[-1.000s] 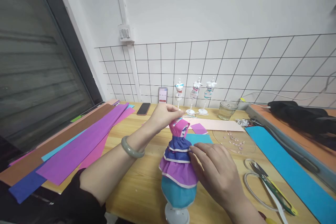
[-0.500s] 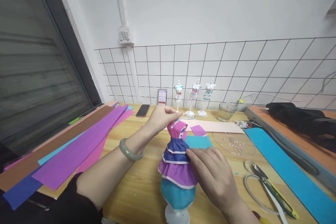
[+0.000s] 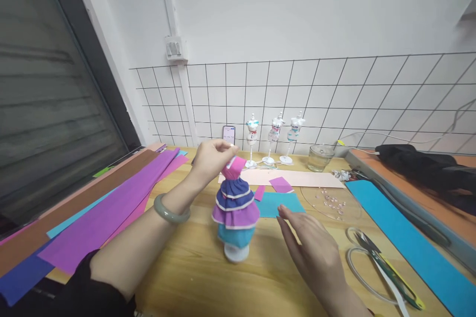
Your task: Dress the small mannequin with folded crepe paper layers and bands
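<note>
A miniature dress form (image 3: 237, 202) stands upright on its round white base, dressed in a tiered paper-like dress. Its bodice is pink, with dark blue ruffles below, then a purple tier, then turquoise at the bottom; pale trim edges the tiers. My left hand (image 3: 211, 161) pinches the top of the form at the neck, which the fingers hide. To the right of the dress, my right hand (image 3: 312, 245) hovers apart from it, thumb and fingers parted, with nothing in them. A turquoise sheet (image 3: 281, 203) and small purple pieces (image 3: 281, 184) lie just behind.
Three small white dress forms (image 3: 275, 133) line the back beside a propped phone (image 3: 228, 134) and a glass (image 3: 320, 157). Long coloured sheets (image 3: 111, 208) cover the left side. Scissors (image 3: 390, 272), clear gems (image 3: 332, 201) and a blue strip (image 3: 405, 237) lie right.
The dressed form has moved back and to the left with my left hand. My right hand has let go of the dress's side and now sits away from it.
</note>
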Action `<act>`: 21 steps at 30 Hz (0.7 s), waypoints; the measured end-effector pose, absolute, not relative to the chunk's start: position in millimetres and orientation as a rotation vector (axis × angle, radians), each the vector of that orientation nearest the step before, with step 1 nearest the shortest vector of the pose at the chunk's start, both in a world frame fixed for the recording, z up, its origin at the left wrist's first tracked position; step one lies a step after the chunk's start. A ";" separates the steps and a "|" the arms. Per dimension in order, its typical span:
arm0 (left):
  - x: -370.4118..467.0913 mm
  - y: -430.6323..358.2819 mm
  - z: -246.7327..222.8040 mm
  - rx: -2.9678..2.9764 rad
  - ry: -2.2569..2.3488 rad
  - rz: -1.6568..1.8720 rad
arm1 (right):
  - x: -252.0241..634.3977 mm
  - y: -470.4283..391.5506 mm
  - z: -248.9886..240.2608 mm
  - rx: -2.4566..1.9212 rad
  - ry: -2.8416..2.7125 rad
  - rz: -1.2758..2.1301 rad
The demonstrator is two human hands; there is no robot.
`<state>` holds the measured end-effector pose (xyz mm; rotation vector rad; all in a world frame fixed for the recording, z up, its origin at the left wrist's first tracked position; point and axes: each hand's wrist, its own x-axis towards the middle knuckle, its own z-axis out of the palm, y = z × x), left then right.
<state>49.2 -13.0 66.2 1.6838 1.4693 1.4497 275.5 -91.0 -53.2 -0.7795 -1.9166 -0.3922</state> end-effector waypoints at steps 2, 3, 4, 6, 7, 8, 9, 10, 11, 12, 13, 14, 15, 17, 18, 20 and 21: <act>40.5 -7.2 66.4 1.735 1.510 1.572 | 284.6 -92.7 -58.6 -0.820 -1.927 -0.354; 37.1 -4.5 66.2 1.766 1.522 1.625 | 288.7 -93.6 -61.7 -0.839 -1.932 -0.341; 34.6 -2.1 65.8 1.797 1.536 1.667 | 292.1 -94.3 -64.9 -0.855 -1.938 -0.326; 32.0 1.7 64.1 1.863 1.565 1.714 | 296.2 -95.2 -71.7 -0.880 -1.946 -0.294; 31.9 3.2 62.9 1.895 1.579 1.725 | 296.9 -95.2 -75.0 -0.888 -1.947 -0.281; 32.2 4.6 61.5 1.920 1.593 1.729 | 297.0 -95.0 -78.1 -0.893 -1.951 -0.270; 32.6 5.9 60.1 1.938 1.606 1.729 | 296.7 -94.5 -81.2 -0.895 -1.956 -0.261; 33.0 7.3 58.8 1.949 1.614 1.725 | 296.3 -93.9 -84.0 -0.893 -1.963 -0.251; 33.2 9.0 57.6 1.956 1.618 1.719 | 295.8 -93.2 -86.7 -0.888 -1.971 -0.243; 32.9 10.9 56.5 1.961 1.619 1.709 | 295.5 -92.4 -89.1 -0.885 -1.982 -0.231; 32.1 13.2 55.7 1.965 1.616 1.700 | 295.5 -91.7 -91.3 -0.883 -1.994 -0.218; 30.9 15.9 55.0 1.970 1.610 1.695 | 295.7 -91.1 -93.2 -0.881 -2.003 -0.206; 29.3 18.8 54.6 1.979 1.598 1.697 | 296.0 -90.6 -94.9 -0.881 -2.009 -0.197; 25.5 24.8 54.0 2.001 1.567 1.720 | 297.1 -90.0 -97.2 -0.887 -2.013 -0.183; 23.6 27.4 53.9 2.011 1.554 1.738 | 297.6 -89.8 -97.9 -0.891 -2.013 -0.176; 20.4 31.2 54.1 2.022 1.539 1.760 | 298.5 -89.6 -98.5 -0.907 -2.007 -0.162; 19.3 32.3 54.4 2.017 1.529 1.759 | 298.7 -89.6 -98.4 -0.917 -2.004 -0.152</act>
